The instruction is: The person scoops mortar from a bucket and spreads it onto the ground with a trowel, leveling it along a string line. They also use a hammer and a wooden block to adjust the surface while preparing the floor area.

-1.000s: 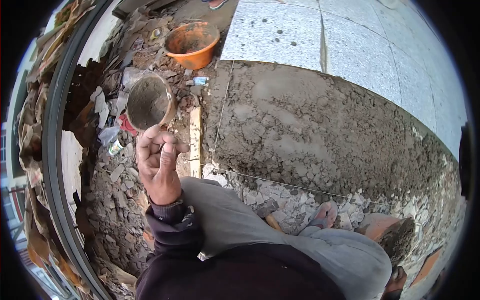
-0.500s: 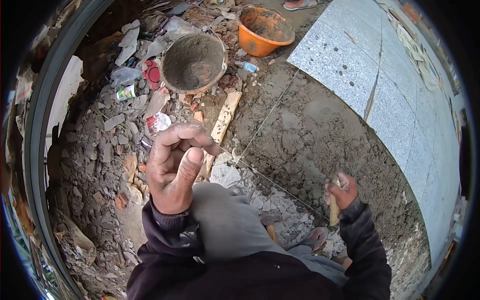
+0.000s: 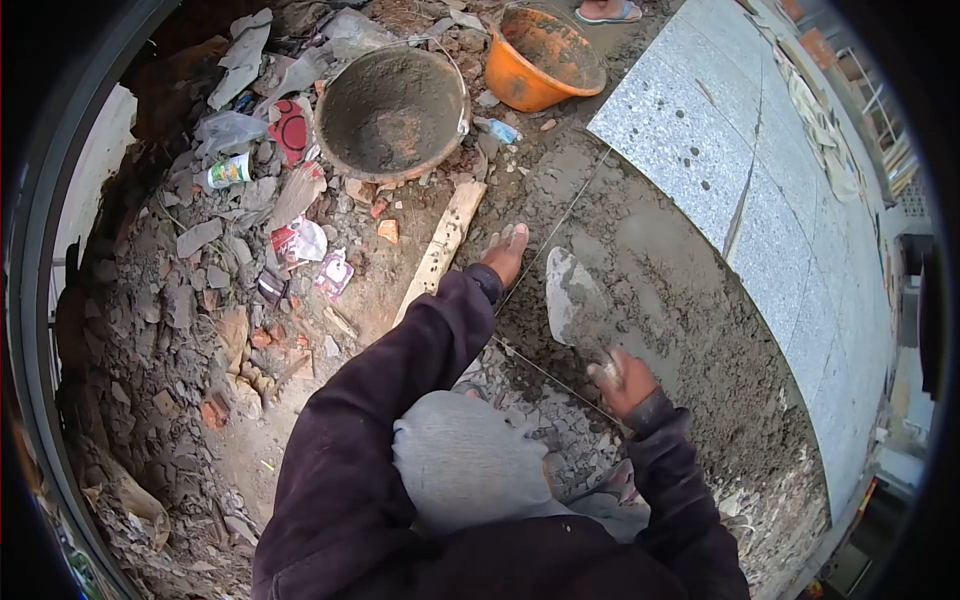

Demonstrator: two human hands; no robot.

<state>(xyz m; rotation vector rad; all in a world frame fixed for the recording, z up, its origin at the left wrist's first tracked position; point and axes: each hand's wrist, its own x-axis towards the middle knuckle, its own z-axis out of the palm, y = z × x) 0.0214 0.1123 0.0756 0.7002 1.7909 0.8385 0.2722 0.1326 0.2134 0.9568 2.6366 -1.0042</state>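
My right hand (image 3: 624, 382) is closed round the handle of a trowel (image 3: 574, 296), whose mortar-smeared blade rests over the wet mortar bed (image 3: 650, 240). My left hand (image 3: 507, 252) reaches forward, just left of a taut string (image 3: 565, 213) that runs along the edge of the mortar. Its fingers are foreshortened and partly hidden, so whether they grip anything I cannot tell. Beside that hand lies a mortar-spotted wooden strip (image 3: 440, 243). A second stretch of string (image 3: 553, 374) crosses the rubble near my knee.
A mortar-coated metal pan (image 3: 392, 112) with a wire handle and an orange tub (image 3: 545, 60) stand ahead. Speckled grey tiles (image 3: 690, 130) border the mortar on the right. Broken rubble and litter cover the left side. Another person's sandalled foot (image 3: 608, 10) shows at the top.
My left hand has gone from raised, curled fingers near my body to forward beside the string. My right hand has moved left and forward, and the trowel blade now shows over the mortar.
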